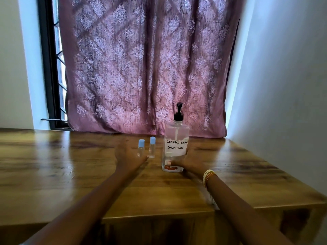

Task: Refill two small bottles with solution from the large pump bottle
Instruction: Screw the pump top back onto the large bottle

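1. Left hand (128, 154), fingers spread and holding nothing, reaches the two capped small bottles (146, 147) at frame centre.
2. Right hand (187, 163) wraps the pump bottle (176, 149) base just right of them, probably steadying it.

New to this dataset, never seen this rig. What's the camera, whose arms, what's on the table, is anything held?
There is no robot: one wide-angle camera on a person's head looks forward and down, so both arms reach in from the bottom. On the wooden table stand two small bottles with blue caps, the left small bottle and the right small bottle, beside a large pump bottle labelled contact lens solution. The left hand is open near the small bottles, holding nothing clearly. The right hand rests against the pump bottle's base; its grip is unclear. Behind hangs a purple curtain.
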The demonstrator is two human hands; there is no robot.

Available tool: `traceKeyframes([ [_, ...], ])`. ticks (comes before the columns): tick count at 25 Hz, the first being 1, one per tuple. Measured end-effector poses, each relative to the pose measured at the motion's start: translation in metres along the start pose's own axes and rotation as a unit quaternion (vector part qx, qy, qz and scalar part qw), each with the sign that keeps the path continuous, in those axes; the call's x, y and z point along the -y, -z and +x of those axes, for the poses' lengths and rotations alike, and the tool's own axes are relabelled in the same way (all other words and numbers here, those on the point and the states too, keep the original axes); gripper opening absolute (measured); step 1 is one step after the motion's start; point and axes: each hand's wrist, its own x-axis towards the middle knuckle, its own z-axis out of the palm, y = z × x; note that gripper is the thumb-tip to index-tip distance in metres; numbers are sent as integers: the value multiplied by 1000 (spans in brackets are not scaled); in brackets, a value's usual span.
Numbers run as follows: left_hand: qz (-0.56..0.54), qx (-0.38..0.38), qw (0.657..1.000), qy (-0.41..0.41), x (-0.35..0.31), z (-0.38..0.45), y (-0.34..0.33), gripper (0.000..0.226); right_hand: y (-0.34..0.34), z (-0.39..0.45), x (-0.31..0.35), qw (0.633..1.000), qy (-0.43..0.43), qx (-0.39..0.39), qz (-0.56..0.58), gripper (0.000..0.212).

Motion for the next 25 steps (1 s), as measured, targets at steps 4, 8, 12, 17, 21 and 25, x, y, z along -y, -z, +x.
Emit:
traceKeyframes([
  [4,-31,60,998,15,14,8,-1,57,-7,8,2,1000,0,-10,11,72],
  [8,7,45,999,-11,13,22,-2,11,-5,20,5,999,0,-9,-33,66],
  [12,28,44,999,-6,20,44,-13,12,-8,41,2,999,-6,-9,-34,78],
  [17,36,91,995,-37,27,57,-23,27,-11,58,-6,999,-2,-24,-24,77],
  [21,39,86,995,-34,30,60,-27,22,-12,57,-10,999,5,-37,0,68],
  [25,42,65,996,-33,29,55,-25,37,-17,49,-11,998,4,-55,-43,77],
])
